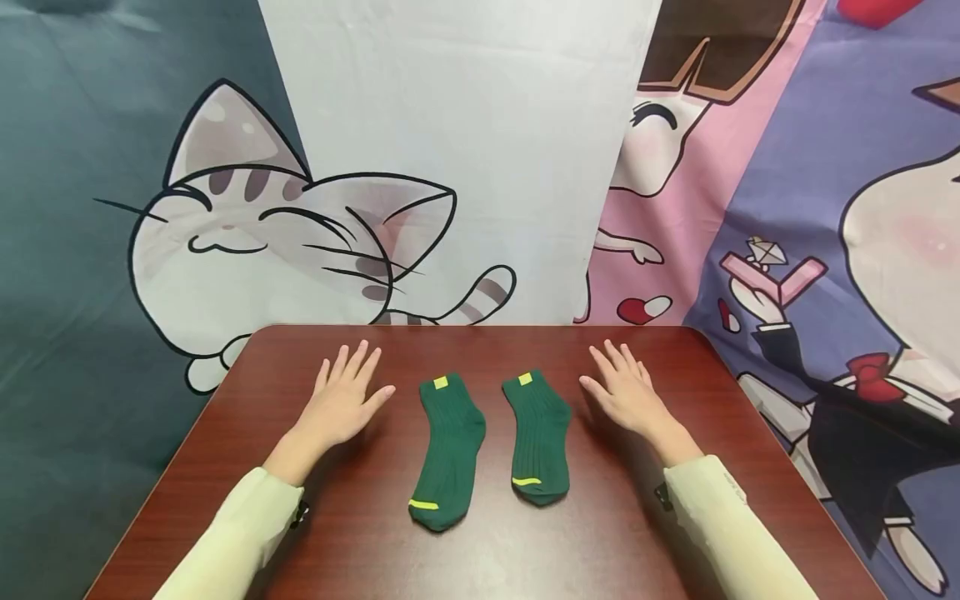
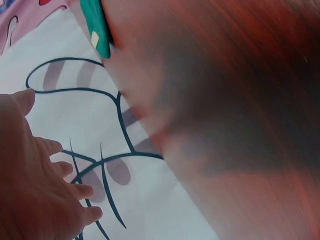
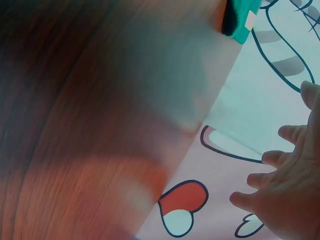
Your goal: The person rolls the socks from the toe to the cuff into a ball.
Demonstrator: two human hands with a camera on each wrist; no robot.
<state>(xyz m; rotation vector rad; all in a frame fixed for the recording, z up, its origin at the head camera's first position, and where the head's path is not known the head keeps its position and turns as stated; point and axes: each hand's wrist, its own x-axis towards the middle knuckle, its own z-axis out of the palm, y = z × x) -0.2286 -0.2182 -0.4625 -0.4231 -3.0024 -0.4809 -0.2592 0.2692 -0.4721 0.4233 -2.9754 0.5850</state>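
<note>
Two dark green ribbed socks lie flat, side by side and apart, in the middle of the table. The left sock (image 1: 450,450) and the right sock (image 1: 542,437) each have a yellow tab at the top and a yellow stripe by the toe. To the left of the pair, my left hand (image 1: 341,404) is held with straight, spread fingers and nothing in it. My right hand (image 1: 626,392) is spread the same way on the other side, touching neither sock. Each wrist view catches a green sock end, (image 2: 97,30) on the left and a green sock (image 3: 244,20) on the right.
Under everything is a glossy reddish-brown table (image 1: 360,542) with rounded far corners. Behind its far edge hangs a printed cloth backdrop (image 1: 465,92) with a cartoon cat and cartoon figures. Light sleeves (image 1: 240,529) cover both forearms.
</note>
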